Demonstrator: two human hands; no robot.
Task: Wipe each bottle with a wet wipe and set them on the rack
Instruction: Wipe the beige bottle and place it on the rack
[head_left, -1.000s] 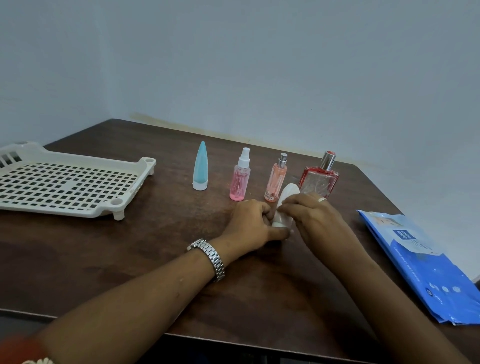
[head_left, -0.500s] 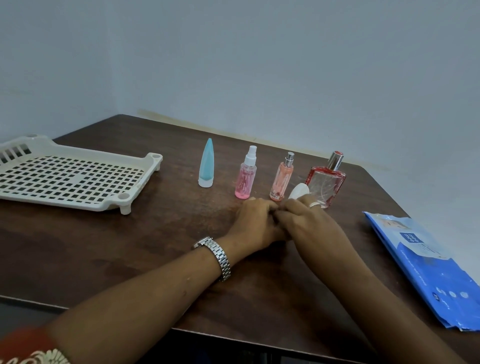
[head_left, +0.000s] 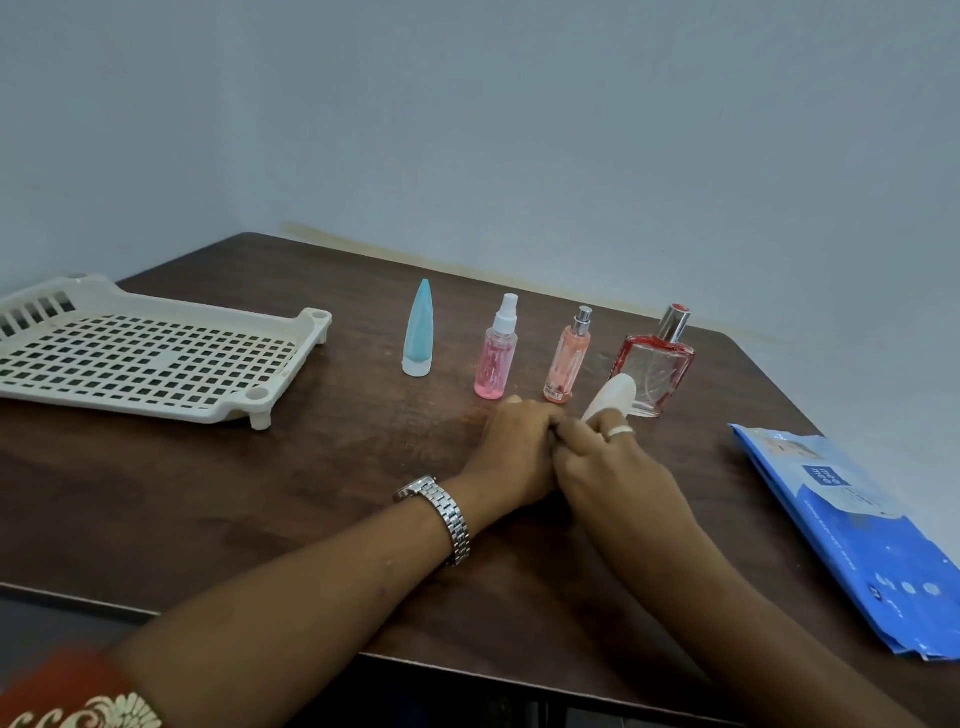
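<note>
Spray bottle (head_left: 496, 358) holds pink liquid, standing upright.

Cream rack (head_left: 156, 358), blue wipe pack (head_left: 862, 535), dark-brown table (head_left: 208, 509).

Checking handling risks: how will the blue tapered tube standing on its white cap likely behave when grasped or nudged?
The blue tapered tube probably tips easily: it stands tall on a narrow cap. It looks like light plastic, likely squeezable. Its smooth taper may slip out of a pinch.
</note>
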